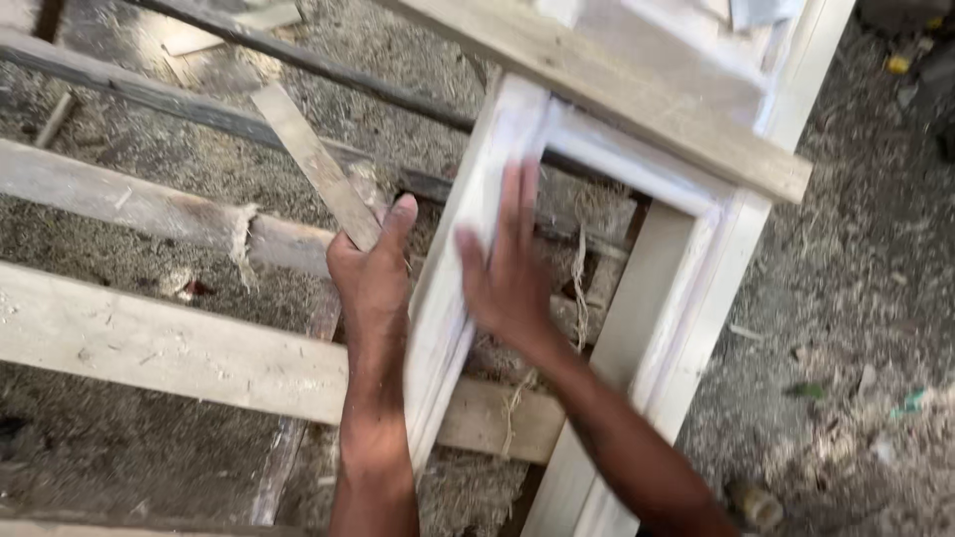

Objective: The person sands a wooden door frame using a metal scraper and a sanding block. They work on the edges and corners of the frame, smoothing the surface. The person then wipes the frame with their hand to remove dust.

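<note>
A pale, whitish wooden frame [696, 249] lies tilted across rough planks. My left hand [370, 278] is closed around a narrow flat wooden strip [308, 154] that slants up to the left, right beside the frame's left rail [468, 229]. My right hand [509, 273] lies flat with fingers stretched out on that left rail, inside the frame's opening. The hand is blurred.
Rough planks [149, 343] run across under the frame, resting on sawdust-covered ground [856, 298]. A thick bare board [637, 99] lies across the frame's top. Dark thin slats [298, 60] cross at the back. Small scraps lie on the right.
</note>
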